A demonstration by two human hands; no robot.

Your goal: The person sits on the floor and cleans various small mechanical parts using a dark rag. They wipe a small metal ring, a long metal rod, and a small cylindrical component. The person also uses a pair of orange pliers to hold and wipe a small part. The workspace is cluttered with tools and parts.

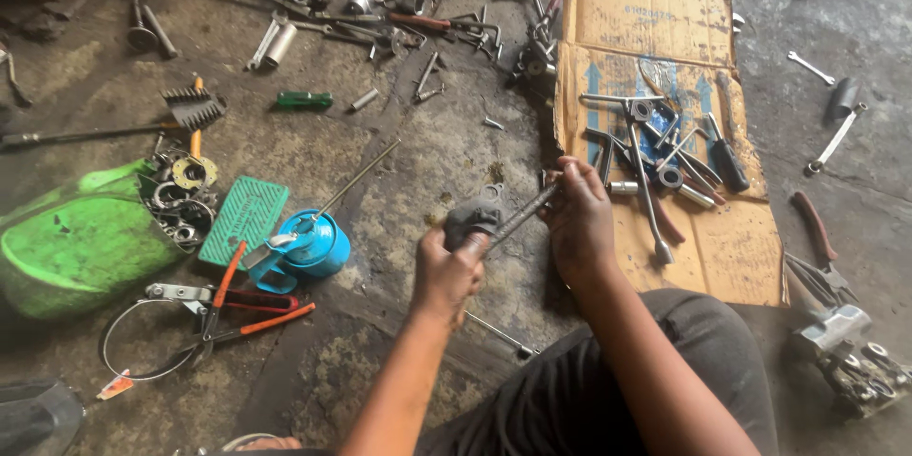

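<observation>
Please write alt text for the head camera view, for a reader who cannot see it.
A person seated on a concrete floor holds a dark metal part in the left hand and a thin rod in the right hand. Tools, cardboard and a blue oil can lie around.

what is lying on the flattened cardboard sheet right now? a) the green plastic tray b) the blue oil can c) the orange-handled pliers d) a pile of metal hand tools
d: a pile of metal hand tools lies on the flattened cardboard sheet, while the blue oil can, green plastic tray and orange-handled pliers all sit on the bare floor to the left.
</observation>
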